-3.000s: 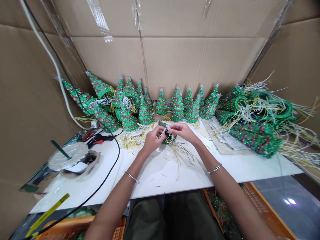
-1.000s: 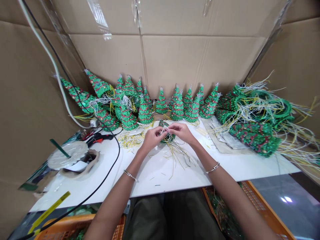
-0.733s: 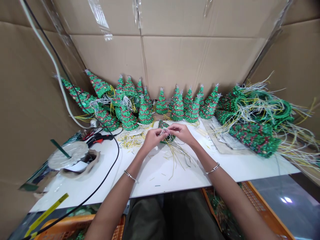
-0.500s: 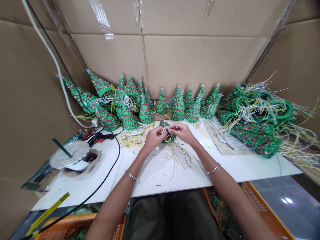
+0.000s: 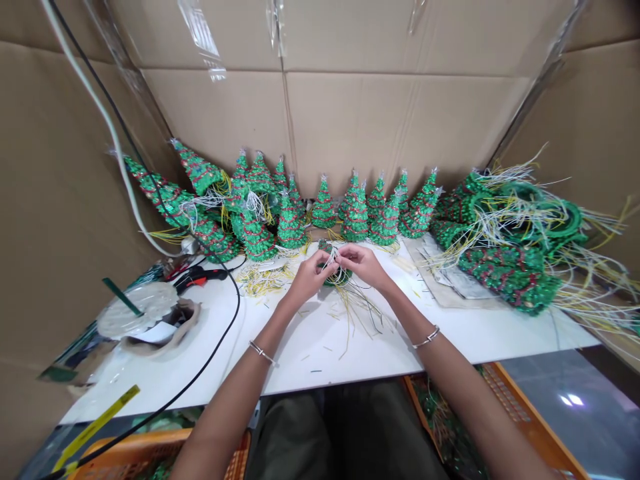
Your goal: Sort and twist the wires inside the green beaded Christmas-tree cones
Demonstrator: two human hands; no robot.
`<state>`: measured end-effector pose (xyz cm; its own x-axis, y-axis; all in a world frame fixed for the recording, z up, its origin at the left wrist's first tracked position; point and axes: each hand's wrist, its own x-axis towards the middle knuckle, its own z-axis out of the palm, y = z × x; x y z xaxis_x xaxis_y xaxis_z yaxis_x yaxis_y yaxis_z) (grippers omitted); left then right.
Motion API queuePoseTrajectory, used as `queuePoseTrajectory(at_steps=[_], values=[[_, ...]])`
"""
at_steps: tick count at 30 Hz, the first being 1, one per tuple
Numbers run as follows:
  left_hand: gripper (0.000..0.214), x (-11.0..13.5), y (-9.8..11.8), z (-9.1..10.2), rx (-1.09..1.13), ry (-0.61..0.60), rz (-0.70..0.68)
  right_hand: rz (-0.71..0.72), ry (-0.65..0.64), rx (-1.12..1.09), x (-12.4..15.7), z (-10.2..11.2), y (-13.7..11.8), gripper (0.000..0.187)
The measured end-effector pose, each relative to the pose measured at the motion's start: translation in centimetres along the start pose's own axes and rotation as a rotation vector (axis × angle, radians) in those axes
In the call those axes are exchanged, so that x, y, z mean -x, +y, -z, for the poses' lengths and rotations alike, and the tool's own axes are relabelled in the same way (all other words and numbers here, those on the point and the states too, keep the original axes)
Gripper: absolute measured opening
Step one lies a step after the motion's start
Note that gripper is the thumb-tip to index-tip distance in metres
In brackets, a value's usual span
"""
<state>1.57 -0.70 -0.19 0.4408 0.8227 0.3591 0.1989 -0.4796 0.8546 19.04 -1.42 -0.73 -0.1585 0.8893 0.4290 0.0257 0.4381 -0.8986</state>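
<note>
This is a small handicraft workshop: a white workbench (image 5: 320, 353) is boxed in by cardboard sheets (image 5: 400, 127) at the far side and both flanks. Wired, glittery green Christmas trees (image 5: 355, 213) crowd its far edge, with a red-and-black glue gun (image 5: 197, 280) at left and an orange plastic crate (image 5: 525, 420) near right.

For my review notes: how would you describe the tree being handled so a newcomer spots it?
On the white table, below the row of green trees, two hands meet. Between them is a small green tree, the only one held, with white wires pinched at its top.
</note>
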Motion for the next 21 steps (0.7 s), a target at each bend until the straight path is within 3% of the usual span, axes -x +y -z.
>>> queuePoseTrajectory(at_steps=[11,15,21], values=[[0.027,0.13,0.15,0.31,-0.014,0.006,0.023,-0.038,-0.121,-0.068,-0.04,0.41,0.04,0.035],[0.031,0.13,-0.24,0.31,0.127,-0.01,0.05,-0.019,-0.105,-0.056,-0.05,0.44,0.15,0.033],[0.031,-0.23,-0.59,0.19,0.169,0.013,0.031,-0.032,-0.06,-0.071,0.11,0.29,0.04,0.035]])
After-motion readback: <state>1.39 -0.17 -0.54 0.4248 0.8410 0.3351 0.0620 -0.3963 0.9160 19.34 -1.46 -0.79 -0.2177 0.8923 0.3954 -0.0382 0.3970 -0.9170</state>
